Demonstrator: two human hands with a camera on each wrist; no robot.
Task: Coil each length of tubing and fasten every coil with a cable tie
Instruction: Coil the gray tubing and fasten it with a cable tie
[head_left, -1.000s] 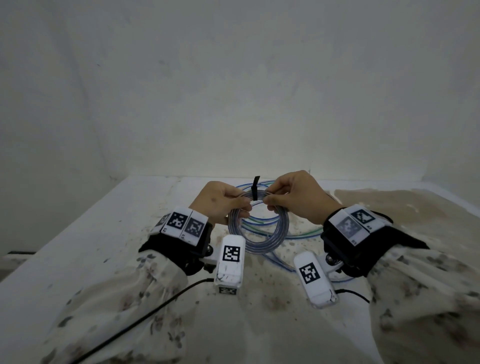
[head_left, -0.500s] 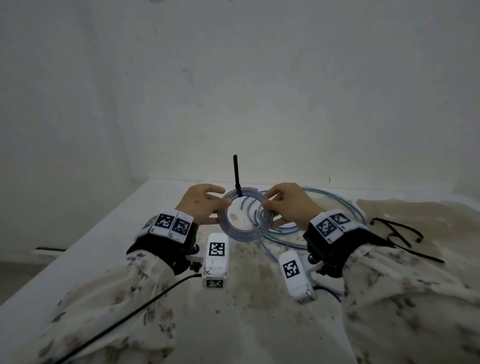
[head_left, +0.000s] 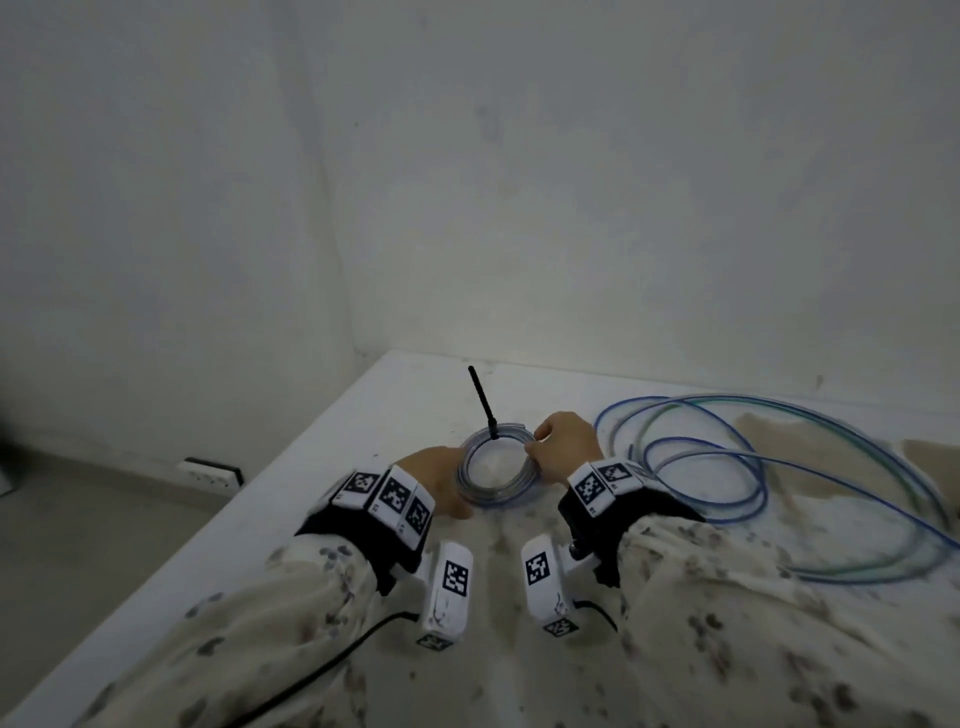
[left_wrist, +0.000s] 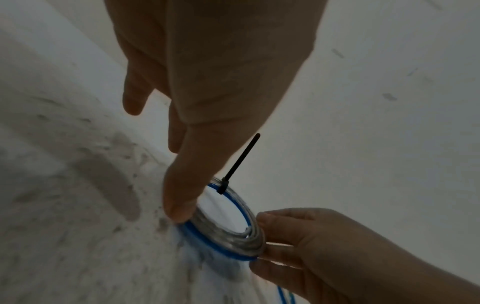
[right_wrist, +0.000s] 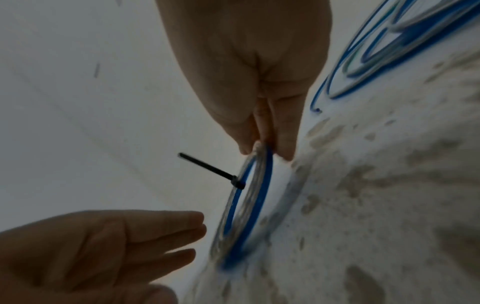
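A small coil of clear and blue tubing (head_left: 496, 470) is bound by a black cable tie (head_left: 483, 402) whose tail sticks straight up. My right hand (head_left: 563, 447) pinches the coil's right side between thumb and fingers (right_wrist: 285, 144). The coil (right_wrist: 262, 185) stands tilted, its lower edge down at the table. My left hand (head_left: 436, 478) is at the coil's left side with straight fingers (right_wrist: 182, 222). In the left wrist view one fingertip (left_wrist: 179, 211) touches the coil's rim (left_wrist: 221, 246) near the tie (left_wrist: 241, 160).
Long loose loops of blue and greenish tubing (head_left: 779, 467) lie on the stained white table (head_left: 311, 519) to the right of my hands. The table's left edge drops to the floor, where a wall socket (head_left: 208, 470) shows. Bare walls close off the back.
The tied coil has been carried left, away from the loose tubing, and lowered to the table. My left hand's fingers have straightened off it; the right hand keeps its pinch.
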